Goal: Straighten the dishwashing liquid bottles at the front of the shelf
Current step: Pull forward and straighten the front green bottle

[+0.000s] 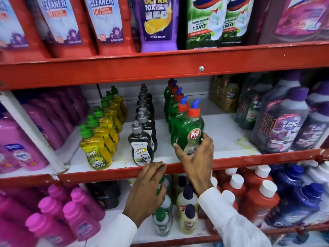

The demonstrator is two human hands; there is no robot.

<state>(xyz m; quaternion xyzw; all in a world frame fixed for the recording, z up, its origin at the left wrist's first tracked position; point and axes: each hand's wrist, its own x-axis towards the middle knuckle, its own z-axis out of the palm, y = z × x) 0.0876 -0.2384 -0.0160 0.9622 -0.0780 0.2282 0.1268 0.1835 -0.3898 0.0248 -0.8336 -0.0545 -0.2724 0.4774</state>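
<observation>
The red shelf [249,162] carries 3 rows of dishwashing liquid running from near to far: yellow on the left, black in the middle, green on the right. The right hand [195,157] is wrapped around the lower body of the front green bottle [191,132], thumb on its left, fingers curled round its right, at the near edge. That bottle leans slightly left against the one behind. The left hand [149,184] holds nothing, fingers loosely bent, tips resting on the shelf lip just near the front black bottle [140,148]. The front yellow bottle [95,154] stands untouched. A hard twist could, I judge, topple the green row or tip the bottle off the edge.
</observation>
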